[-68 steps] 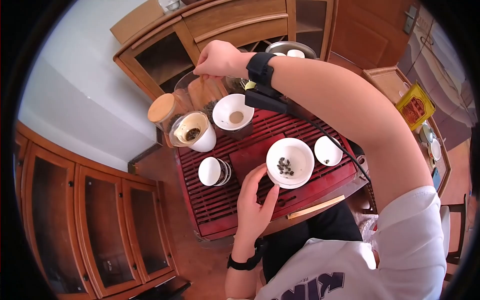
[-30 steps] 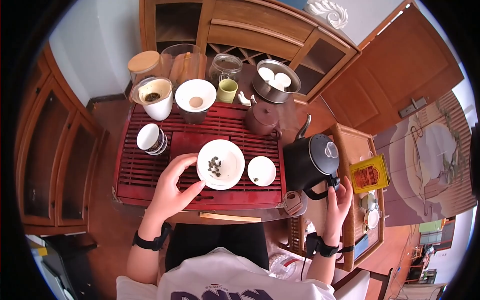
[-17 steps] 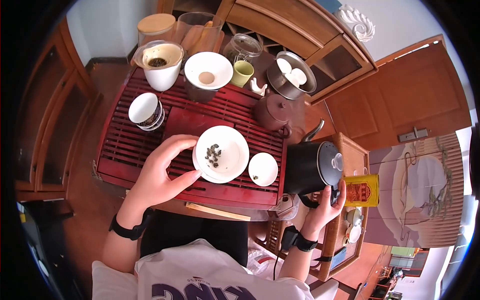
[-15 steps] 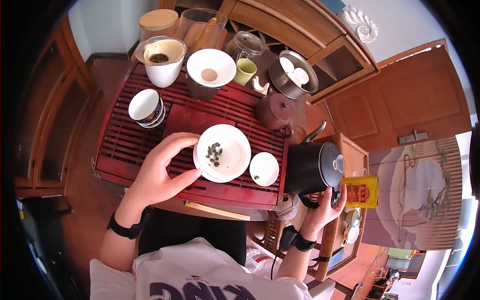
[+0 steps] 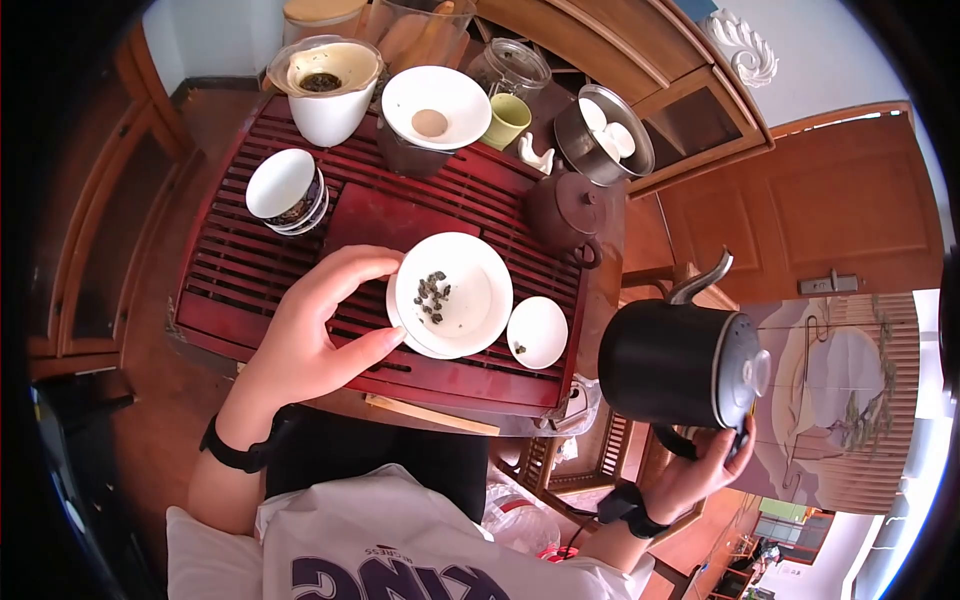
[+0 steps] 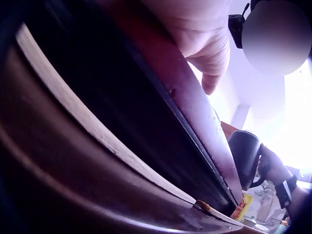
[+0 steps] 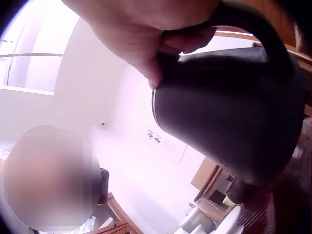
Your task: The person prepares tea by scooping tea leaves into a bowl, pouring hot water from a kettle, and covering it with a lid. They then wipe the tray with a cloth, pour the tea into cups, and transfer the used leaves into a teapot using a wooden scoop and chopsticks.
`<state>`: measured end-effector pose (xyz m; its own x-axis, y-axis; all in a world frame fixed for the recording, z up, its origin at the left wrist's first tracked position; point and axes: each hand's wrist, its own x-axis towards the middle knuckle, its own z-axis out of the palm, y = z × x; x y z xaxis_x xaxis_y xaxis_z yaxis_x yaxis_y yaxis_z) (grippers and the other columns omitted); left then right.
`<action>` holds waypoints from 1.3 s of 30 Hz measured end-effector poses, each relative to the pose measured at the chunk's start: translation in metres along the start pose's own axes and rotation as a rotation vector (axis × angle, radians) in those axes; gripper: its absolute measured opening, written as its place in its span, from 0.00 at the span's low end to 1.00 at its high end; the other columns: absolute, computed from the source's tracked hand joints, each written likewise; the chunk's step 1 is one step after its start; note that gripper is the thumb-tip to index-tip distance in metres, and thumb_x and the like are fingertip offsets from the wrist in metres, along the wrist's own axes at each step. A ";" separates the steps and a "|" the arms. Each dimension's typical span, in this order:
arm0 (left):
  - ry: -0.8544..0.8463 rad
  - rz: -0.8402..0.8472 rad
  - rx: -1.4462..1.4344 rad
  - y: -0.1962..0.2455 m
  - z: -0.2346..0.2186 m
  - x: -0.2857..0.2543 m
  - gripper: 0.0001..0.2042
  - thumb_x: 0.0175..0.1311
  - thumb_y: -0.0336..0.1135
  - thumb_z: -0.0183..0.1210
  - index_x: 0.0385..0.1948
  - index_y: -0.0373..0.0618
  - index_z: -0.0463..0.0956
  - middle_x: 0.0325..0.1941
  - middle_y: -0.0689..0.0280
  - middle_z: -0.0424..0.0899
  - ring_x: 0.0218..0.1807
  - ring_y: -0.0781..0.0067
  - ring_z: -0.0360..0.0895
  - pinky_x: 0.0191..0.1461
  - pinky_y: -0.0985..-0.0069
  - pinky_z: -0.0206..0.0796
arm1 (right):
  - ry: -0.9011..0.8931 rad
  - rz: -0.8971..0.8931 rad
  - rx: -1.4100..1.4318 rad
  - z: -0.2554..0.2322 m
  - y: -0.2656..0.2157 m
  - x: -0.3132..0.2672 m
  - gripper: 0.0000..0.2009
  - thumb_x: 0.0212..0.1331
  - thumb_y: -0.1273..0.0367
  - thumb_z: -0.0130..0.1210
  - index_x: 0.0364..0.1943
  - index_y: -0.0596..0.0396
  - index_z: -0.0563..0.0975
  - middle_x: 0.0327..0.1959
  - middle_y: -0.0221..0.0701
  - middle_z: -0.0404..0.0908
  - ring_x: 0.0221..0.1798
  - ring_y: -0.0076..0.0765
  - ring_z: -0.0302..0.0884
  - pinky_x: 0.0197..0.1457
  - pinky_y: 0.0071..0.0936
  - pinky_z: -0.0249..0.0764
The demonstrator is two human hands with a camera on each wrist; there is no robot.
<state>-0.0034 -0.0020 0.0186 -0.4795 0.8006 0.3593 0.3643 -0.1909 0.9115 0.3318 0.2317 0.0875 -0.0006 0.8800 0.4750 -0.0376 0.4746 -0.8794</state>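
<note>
Several dark, curled leaf-like bits (image 5: pixel 432 297) lie in a round, white, wide-rimmed bowl (image 5: pixel 475 290) over a red slatted tray (image 5: pixel 390 222); the left hand (image 5: pixel 315 330) pinches its edge between thumb and fingers. Right of the tray, the right hand (image 5: pixel 700 475) grips the handle of a black, straight-sided kettle (image 5: pixel 660 365). The step in hand seems to be holding the kettle up while steadying the bowl; the next move probably calls for a firm wrist and controlled spout. The kettle looks dark and plain, with a curved spout and pale-knobbed lid; its tilt is hard to judge. Beyond the bowl stands a rounded brown teapot (image 5: pixel 570 212); farther back, a silvery metal pot (image 5: pixel 578 145) holds rounded white objects.
</note>
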 end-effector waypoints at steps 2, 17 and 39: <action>-0.001 0.001 0.009 -0.002 0.000 0.000 0.24 0.55 0.23 0.65 0.56 0.37 0.72 0.59 0.58 0.76 0.60 0.65 0.74 0.65 0.70 0.65 | -0.023 -0.051 -0.050 -0.009 -0.020 0.003 0.19 0.63 0.72 0.56 0.58 0.55 0.72 0.34 0.30 0.79 0.32 0.20 0.73 0.33 0.19 0.68; 0.038 -0.013 -0.036 -0.002 0.003 -0.003 0.22 0.57 0.22 0.65 0.56 0.37 0.73 0.58 0.58 0.76 0.60 0.65 0.75 0.63 0.71 0.67 | -0.516 -0.030 0.046 -0.006 -0.060 -0.013 0.30 0.47 0.62 0.75 0.53 0.56 0.74 0.52 0.33 0.77 0.52 0.37 0.78 0.56 0.32 0.78; 0.011 -0.103 -0.099 -0.005 0.001 -0.005 0.21 0.61 0.21 0.61 0.57 0.38 0.73 0.62 0.58 0.74 0.63 0.65 0.73 0.67 0.70 0.64 | -0.498 -0.040 -0.329 0.038 -0.111 -0.012 0.31 0.30 0.61 0.83 0.41 0.61 0.80 0.33 0.31 0.83 0.35 0.24 0.79 0.42 0.18 0.75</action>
<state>-0.0018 -0.0047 0.0117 -0.5190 0.8127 0.2648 0.2330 -0.1636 0.9586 0.2978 0.1677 0.1811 -0.4766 0.7847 0.3964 0.2645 0.5580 -0.7865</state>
